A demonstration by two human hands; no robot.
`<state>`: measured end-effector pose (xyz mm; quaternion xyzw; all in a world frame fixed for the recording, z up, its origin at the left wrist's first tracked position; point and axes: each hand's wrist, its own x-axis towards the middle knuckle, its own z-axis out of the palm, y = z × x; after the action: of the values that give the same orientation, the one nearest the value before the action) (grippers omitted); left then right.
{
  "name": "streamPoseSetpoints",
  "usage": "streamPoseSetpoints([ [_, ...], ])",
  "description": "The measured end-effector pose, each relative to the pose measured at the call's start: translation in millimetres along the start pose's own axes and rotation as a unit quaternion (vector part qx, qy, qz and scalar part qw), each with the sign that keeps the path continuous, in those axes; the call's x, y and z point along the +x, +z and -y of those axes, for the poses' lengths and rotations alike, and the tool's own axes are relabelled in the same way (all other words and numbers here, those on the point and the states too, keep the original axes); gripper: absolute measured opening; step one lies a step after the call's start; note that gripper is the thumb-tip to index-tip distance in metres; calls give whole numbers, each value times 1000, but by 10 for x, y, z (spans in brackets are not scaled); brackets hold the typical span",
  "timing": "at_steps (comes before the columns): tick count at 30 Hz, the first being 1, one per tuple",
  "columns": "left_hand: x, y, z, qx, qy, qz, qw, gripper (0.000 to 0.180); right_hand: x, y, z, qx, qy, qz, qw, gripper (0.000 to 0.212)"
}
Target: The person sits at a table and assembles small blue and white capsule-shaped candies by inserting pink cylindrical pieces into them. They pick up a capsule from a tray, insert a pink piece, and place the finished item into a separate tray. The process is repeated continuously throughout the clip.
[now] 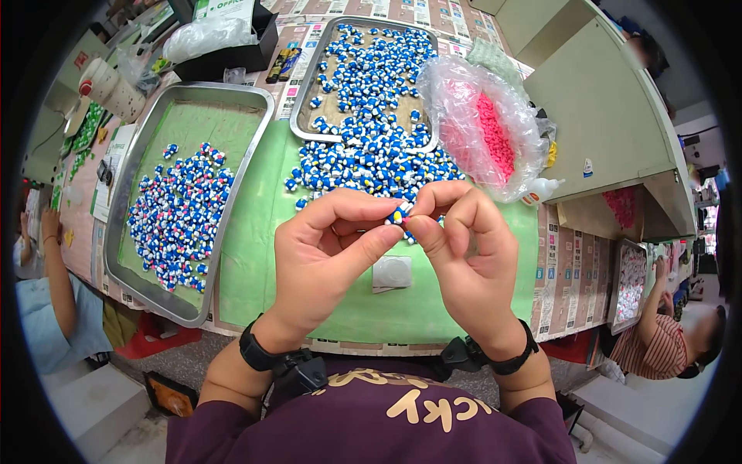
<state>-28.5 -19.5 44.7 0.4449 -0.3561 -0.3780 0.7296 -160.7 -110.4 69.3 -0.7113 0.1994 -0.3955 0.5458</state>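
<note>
Between thumb and fingers, my left hand (313, 251) pinches a small blue, white and yellow figurine (397, 217). My right hand (475, 267) is closed against the figurine's right side, its thumb and forefinger on a tiny pink piece (406, 221) that touches the figurine. Just beyond my fingers, a heap of similar blue-and-white figurines (371, 166) spills out of a metal tray (297, 116) onto the green mat (255, 271). A clear plastic bag (448, 85) at the right of that heap holds many small pink pieces (495, 135). Below my hands lies a round whitish disc (393, 272) on a square pad.
On the left, another metal tray (110, 240) holds figurines, many showing pink bits. A white squeeze bottle (543, 189) lies beside the bag, near a beige cabinet (587, 108). At the back left stands a black box (263, 46). Other people sit at both sides.
</note>
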Motion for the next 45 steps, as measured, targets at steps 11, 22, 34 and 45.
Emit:
streamPoseSetpoints([
  [11,5,-29,-73,172,134,41,975,21,-19,-58,-59,-1,32,10,999,32],
  [22,-159,-572,-331,245,149,-45,957,19,-89,-254,-13,13,99,65,993,39],
  [34,-536,-2059,-669,644,38,-216,733,14,-147,-234,127,0,74,63,995,28],
  [45,80,-782,-1006,553,236,-139,786,21,-422,468,360,-9,63,326,943,56],
])
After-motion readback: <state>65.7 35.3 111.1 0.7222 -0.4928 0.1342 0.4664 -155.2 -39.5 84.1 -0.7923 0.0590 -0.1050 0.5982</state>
